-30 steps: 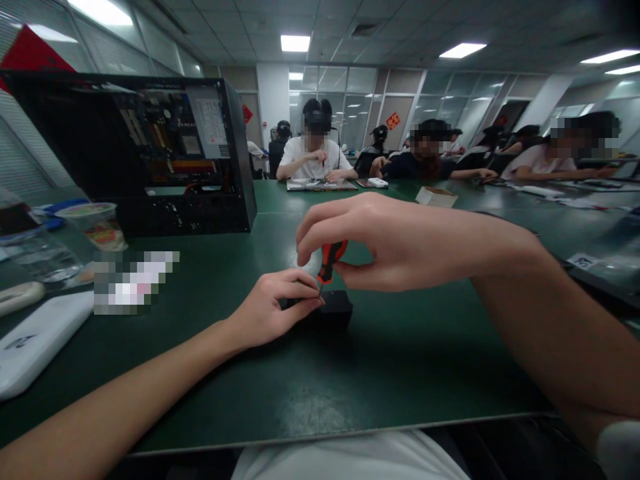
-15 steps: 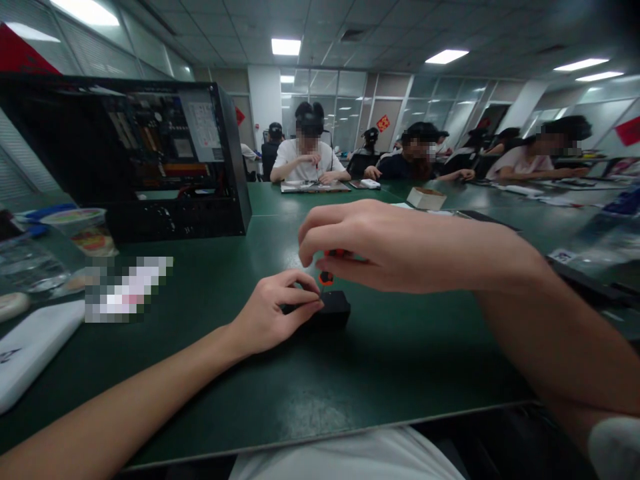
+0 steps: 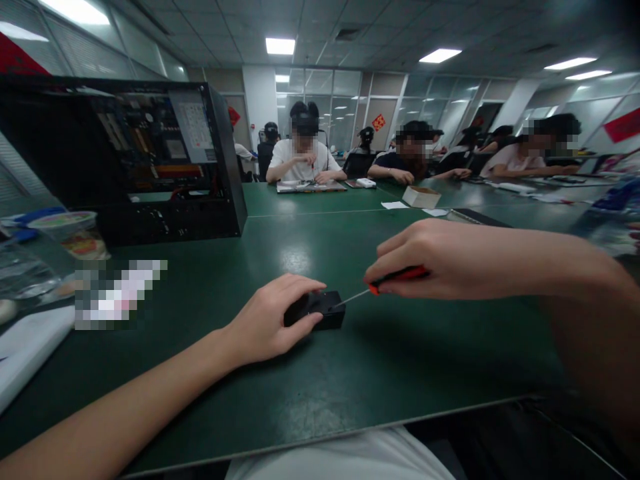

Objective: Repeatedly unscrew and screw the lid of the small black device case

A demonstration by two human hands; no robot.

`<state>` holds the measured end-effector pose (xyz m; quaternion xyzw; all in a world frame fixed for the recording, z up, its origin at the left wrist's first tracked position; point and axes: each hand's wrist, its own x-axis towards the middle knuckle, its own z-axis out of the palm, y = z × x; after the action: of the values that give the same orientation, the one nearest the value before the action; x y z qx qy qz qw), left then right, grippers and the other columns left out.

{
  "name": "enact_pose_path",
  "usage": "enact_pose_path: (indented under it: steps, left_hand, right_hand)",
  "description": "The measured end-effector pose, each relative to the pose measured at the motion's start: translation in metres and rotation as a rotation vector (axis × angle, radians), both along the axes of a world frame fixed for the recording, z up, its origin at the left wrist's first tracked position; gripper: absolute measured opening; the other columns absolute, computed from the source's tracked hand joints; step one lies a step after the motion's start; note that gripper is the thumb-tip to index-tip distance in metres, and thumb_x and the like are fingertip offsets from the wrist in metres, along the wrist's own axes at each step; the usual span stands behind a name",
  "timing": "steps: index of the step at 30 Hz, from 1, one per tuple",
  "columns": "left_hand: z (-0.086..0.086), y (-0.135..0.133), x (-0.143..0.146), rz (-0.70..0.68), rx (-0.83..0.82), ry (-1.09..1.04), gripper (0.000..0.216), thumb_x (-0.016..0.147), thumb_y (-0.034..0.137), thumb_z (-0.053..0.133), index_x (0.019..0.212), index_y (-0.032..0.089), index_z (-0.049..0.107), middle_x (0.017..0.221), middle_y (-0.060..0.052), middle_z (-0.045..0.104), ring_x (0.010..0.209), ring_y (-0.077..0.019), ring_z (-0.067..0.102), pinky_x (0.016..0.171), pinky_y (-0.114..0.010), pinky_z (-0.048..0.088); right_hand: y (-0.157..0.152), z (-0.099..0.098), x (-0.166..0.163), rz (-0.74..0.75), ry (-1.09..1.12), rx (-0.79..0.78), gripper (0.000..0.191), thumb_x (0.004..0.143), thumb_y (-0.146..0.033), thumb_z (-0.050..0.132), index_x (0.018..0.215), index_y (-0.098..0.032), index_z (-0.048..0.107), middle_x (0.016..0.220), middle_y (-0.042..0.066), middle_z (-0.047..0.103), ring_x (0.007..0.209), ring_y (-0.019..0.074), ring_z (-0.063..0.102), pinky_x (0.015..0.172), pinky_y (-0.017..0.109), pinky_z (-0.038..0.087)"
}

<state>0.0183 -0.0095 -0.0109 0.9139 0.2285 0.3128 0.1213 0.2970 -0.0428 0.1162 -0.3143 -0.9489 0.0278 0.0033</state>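
The right hand (image 3: 430, 257) seems partway through work on a small black box (image 3: 332, 320): a screwdriver (image 3: 400, 274) is at it, but no loose screw shows, so what is done or left cannot be told. Its fingers are closed round the handle; the shaft slants down leftward to the box's right end, contact unclear. The left hand (image 3: 275, 317) is half open, thumb and fingers gripping 2 sides of the box on the green table (image 3: 310, 400). Farther off stands a computer case (image 3: 226, 167)

black box (image 3: 330, 309): lying flat | red-black screwdriver (image 3: 374, 289): slanted, tip at box's right end
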Motion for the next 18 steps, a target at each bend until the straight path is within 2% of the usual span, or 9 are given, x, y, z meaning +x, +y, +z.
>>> enact_pose_path:
  steps: [3,6,11,18]
  left_hand:
    - [-0.003,0.001,0.006,0.097,-0.038,0.028,0.046,0.092,0.034,0.071,0.133,0.016,0.061,0.129,-0.013,0.069,0.117,-0.0284,0.065,0.103,-0.043,0.052]
    - [-0.004,0.001,0.013,0.174,-0.091,0.077,0.047,0.09,0.04,0.072,0.129,0.016,0.066,0.127,-0.013,0.071,0.114,-0.0307,0.068,0.1,-0.045,0.054]
    - [-0.001,-0.003,0.022,0.165,-0.131,0.1,0.033,0.091,0.038,0.071,0.118,0.017,0.072,0.115,-0.009,0.075,0.101,-0.0263,0.071,0.089,-0.038,0.055]
    - [-0.004,-0.003,0.023,0.181,-0.164,0.047,0.029,0.089,0.034,0.071,0.113,0.018,0.072,0.111,-0.007,0.076,0.098,-0.0247,0.071,0.086,-0.036,0.054]
  right_hand:
    - [0.002,-0.008,0.027,-0.041,0.07,-0.04,0.025,0.098,-0.026,0.055,0.106,-0.021,0.078,0.089,0.004,0.072,0.073,0.0131,0.066,0.066,0.025,0.045]
    - [0.004,-0.016,0.04,-0.069,0.101,-0.042,0.027,0.098,-0.028,0.054,0.106,-0.02,0.078,0.09,0.006,0.072,0.073,0.0134,0.066,0.066,0.025,0.045]
    - [0.008,-0.021,0.038,-0.05,0.106,-0.045,0.028,0.1,-0.029,0.051,0.108,-0.02,0.077,0.094,0.007,0.072,0.079,0.0142,0.067,0.068,0.024,0.046]
    - [0.014,-0.021,0.032,-0.017,0.094,-0.085,0.029,0.101,-0.032,0.053,0.108,-0.018,0.077,0.092,0.008,0.072,0.079,0.0152,0.067,0.068,0.026,0.046]
